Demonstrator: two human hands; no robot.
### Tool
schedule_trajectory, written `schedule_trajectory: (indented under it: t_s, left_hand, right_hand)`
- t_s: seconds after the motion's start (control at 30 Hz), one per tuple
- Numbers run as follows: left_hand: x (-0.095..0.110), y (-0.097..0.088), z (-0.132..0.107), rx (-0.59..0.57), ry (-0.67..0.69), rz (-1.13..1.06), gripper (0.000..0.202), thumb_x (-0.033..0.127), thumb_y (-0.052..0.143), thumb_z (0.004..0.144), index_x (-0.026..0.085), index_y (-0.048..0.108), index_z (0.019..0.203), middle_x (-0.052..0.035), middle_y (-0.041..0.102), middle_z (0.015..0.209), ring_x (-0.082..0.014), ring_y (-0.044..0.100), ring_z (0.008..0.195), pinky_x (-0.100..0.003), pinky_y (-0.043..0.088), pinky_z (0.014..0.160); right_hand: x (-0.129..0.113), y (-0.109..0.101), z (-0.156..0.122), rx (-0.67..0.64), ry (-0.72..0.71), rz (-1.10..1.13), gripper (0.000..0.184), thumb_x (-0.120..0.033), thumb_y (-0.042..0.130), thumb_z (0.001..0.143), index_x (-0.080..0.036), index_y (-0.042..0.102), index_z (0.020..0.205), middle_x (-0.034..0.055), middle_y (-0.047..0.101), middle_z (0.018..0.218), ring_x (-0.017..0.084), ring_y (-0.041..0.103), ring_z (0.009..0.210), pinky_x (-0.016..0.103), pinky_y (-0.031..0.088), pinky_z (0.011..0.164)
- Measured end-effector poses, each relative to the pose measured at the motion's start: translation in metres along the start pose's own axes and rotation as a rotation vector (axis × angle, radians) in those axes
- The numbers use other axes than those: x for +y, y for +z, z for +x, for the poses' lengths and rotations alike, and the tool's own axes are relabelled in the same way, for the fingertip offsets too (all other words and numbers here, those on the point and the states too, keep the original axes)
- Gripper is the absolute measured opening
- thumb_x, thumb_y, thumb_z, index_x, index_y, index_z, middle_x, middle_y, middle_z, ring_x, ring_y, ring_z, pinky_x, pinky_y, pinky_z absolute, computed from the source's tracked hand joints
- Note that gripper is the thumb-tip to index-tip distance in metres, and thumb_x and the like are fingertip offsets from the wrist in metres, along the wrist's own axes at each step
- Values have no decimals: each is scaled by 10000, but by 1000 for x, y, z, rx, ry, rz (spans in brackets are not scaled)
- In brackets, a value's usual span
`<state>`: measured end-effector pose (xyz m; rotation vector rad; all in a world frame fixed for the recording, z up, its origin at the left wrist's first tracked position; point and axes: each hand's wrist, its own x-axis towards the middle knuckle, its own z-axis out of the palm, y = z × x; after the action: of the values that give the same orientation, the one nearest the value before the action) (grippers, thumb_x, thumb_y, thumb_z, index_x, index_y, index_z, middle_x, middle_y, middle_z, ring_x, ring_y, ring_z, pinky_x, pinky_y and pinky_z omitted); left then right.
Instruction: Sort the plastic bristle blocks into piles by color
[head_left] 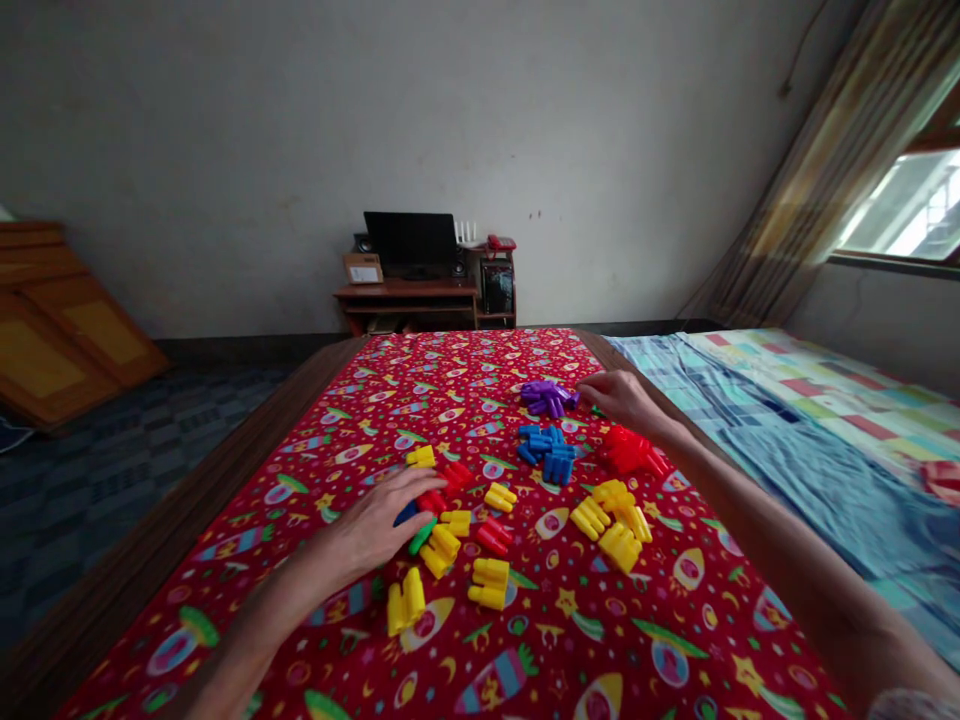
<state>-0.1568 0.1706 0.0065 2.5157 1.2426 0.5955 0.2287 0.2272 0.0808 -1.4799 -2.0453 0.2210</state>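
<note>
My left hand reaches over a mixed group of plastic toy blocks, its fingers spread and resting on or just over them. Partly under it show a red block, a blue block and a green block. Yellow blocks lie close by. Farther off, my right hand has its fingers bent together beside the purple block pile. A bit of a green block shows beneath those fingers; their grip on it is mostly hidden.
Separate piles of blue blocks, red blocks and yellow blocks lie on the red patterned cloth. A bed adjoins on the right. Behind stands a desk with a monitor; a wooden cabinet is at left.
</note>
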Motion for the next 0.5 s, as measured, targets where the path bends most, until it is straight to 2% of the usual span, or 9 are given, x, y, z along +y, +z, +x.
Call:
schedule_trajectory:
  t_s: [0.13, 0.23, 0.33, 0.4, 0.5]
  left_hand:
    - [-27, 13, -12, -106, -71, 55, 400, 375, 626, 818, 238, 644, 1193, -86, 635, 1269, -284, 552, 1211, -421, 419, 1053]
    - [-27, 11, -9, -143, -95, 22, 399, 368, 648, 803, 264, 652, 1189, -58, 661, 1236, -267, 572, 1177, -401, 419, 1042]
    - [-17, 1, -1, -135, -141, -11, 344, 334, 622, 797, 260, 689, 1127, -54, 705, 1156, -263, 621, 1091, -387, 462, 975]
    - [-12, -4, 4, -131, -152, -33, 306, 310, 593, 790, 248, 712, 1066, -57, 729, 1095, -256, 650, 1026, -375, 485, 934]
    - [-11, -8, 7, -120, -157, -58, 286, 274, 541, 779, 233, 728, 992, -63, 742, 1045, -241, 671, 965, -353, 505, 896]
  right_hand:
    - [-66, 35, -26, -125, -215, 128, 289, -262, 470, 887, -121, 709, 805, 8, 619, 601, 75, 464, 503, 207, 289, 514]
    - [-102, 69, -41, -242, -324, 145, 222, -190, 503, 878, -132, 705, 806, 0, 603, 589, 68, 433, 495, 211, 265, 506]
    - [-125, 101, -51, -373, -396, 119, 160, -177, 549, 866, -160, 699, 810, 19, 643, 662, 92, 490, 552, 218, 296, 527]
    - [-137, 121, -56, -421, -462, 97, 135, -217, 591, 855, -184, 693, 936, 58, 688, 822, 131, 561, 655, 227, 345, 558]
    - [-149, 146, -58, -397, -520, 8, 291, -232, 584, 856, -180, 615, 1141, 127, 670, 1010, 187, 591, 759, 261, 401, 579]
